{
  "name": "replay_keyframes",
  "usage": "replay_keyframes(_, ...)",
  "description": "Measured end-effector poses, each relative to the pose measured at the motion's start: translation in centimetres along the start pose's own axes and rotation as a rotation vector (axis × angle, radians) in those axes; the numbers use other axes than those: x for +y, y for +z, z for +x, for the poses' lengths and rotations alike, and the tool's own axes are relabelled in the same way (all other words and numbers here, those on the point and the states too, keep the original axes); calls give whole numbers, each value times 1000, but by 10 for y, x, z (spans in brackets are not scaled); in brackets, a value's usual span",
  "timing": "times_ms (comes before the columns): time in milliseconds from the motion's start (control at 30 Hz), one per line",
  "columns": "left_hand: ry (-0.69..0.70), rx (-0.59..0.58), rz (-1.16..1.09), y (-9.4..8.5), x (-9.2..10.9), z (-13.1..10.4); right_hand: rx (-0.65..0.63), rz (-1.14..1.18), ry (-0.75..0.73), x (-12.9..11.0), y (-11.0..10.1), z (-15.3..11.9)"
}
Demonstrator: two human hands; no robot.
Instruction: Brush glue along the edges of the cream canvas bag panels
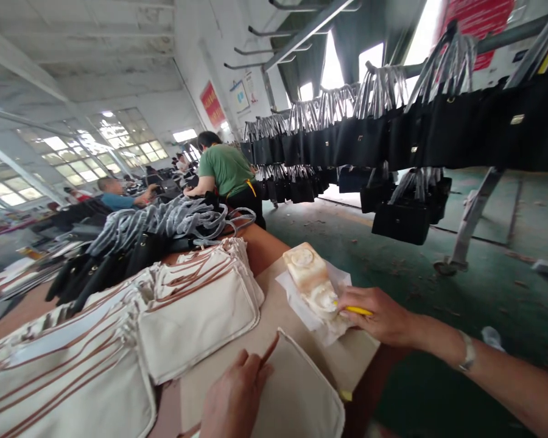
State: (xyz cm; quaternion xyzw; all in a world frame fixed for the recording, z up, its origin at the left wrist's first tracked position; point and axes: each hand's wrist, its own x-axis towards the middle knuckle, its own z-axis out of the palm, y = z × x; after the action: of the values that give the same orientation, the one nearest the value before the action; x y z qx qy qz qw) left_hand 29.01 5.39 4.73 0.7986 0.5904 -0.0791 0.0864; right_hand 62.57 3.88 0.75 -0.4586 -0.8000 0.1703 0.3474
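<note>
A cream fabric bag piece (296,389) with a piped edge lies in front of me at the table's near side. My left hand (237,389) is closed on its upper edge, where brown trim shows near the corner; the fingertips are partly hidden. My right hand (379,313) grips a thin yellow-handled tool (358,310). The tool's tip touches white paste (324,299) at the near end of a stained, cream-coloured container (305,264). Under that container is a crumpled white sheet (335,331), resting on a tan board (358,359).
Stacked cream bag pieces with brown trim (201,316) fill the table's left. Behind them are black bags (114,267) with grey wrapped handles (173,219). Black bags (369,143) hang from a wheeled rack at the right. A co-worker in green (226,167) bends over the work ahead.
</note>
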Motion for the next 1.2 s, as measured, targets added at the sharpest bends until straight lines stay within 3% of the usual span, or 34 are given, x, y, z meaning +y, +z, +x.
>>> replay_keyframes(100,-19,15,1,24,1,11,-57,-7,-72,-11,-13,-12)
replay_keyframes(167,-28,54,1,34,2,18,-26,58,-52,-16,-18,-16)
replay_keyframes(233,-35,61,-15,41,6,27,84,185,72,-15,-15,-17)
replay_keyframes(367,-59,50,-75,51,19,45,452,572,530,6,11,-15)
replay_keyframes(400,-75,48,-95,53,21,49,508,605,585,12,17,-17)
replay_keyframes(500,-108,17,-184,56,18,59,600,594,641,25,24,-26)
replay_keyframes(600,-71,-18,-316,59,10,62,665,573,657,21,15,-35)
replay_keyframes(733,13,-12,-503,58,4,55,652,743,619,-9,10,-34)
replay_keyframes(933,98,-14,-716,42,7,26,523,917,538,-60,31,-2)
replay_keyframes(1100,138,-13,-888,27,17,8,389,845,465,-73,47,17)
replay_keyframes(1200,165,-26,-946,21,22,2,411,790,422,-72,48,23)
